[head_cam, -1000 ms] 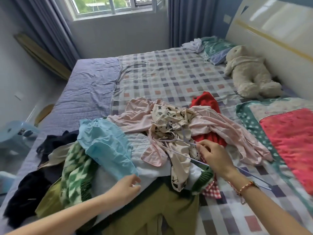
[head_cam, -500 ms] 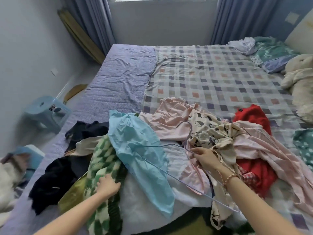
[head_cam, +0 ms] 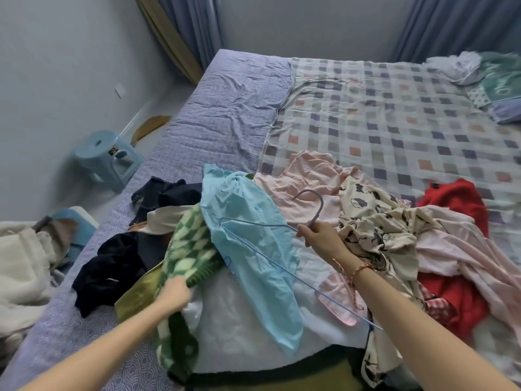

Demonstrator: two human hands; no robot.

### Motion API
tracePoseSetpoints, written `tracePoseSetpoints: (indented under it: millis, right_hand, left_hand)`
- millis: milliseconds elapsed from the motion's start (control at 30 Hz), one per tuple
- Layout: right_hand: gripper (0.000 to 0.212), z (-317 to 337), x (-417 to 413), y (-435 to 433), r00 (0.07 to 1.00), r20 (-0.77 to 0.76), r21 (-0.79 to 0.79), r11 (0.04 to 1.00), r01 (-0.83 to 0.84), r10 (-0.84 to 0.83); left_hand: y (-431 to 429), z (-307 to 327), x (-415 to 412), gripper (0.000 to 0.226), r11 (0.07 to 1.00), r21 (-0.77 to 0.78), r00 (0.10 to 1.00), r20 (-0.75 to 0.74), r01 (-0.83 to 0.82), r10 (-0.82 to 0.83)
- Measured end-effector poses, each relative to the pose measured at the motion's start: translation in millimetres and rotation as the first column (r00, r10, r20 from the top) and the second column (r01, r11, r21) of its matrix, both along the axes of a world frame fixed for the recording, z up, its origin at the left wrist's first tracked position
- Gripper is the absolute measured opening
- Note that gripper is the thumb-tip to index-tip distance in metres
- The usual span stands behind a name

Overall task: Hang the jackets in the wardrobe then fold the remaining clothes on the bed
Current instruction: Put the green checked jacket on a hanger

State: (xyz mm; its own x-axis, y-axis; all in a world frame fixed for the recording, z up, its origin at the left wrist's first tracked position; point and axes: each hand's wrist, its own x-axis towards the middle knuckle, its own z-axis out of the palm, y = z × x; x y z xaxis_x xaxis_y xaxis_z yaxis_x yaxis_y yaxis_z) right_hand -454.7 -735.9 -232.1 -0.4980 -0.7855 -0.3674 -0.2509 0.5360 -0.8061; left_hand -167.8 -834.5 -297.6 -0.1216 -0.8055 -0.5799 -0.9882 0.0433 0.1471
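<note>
- Left hand (head_cam: 174, 294) has closed on the one green checked knit (head_cam: 194, 246), its fingers now curled into the near-left part of the clothes heap.
- Right hand (head_cam: 320, 238) pinches the neck of one wire hanger (head_cam: 317, 214), just above the light blue garment (head_cam: 253, 277).
- Hook points far-left; the hanger's long bar runs from far left to near right.
- Clothes lie in one heap on the near part of the bed (head_cam: 225, 114).
- One blue stool (head_cam: 107, 162) stands left; its sticker is too blurred to read.
</note>
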Motion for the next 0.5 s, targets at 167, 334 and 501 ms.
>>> tracePoseSetpoints:
  millis: [167,334,501]
  right_hand:
    - [0.024,26,8,8,0.999,-0.009,-0.096,0.994,-0.053,0.052]
    - [0.024,45,14,7,0.976,-0.168,-0.105,0.982,-0.158,0.139]
    - [0.026,80,8,4,0.919,-0.376,-0.084,0.983,-0.16,0.118]
  left_hand:
    - [-29,63,18,0.019,0.953,-0.184,0.939,-0.291,-0.24,0.18]
    - [-40,149,11,0.03,0.935,-0.269,0.874,-0.48,-0.231,0.077]
    - [-45,253,7,0.028,0.837,-0.234,0.555,-0.826,-0.495,0.097]
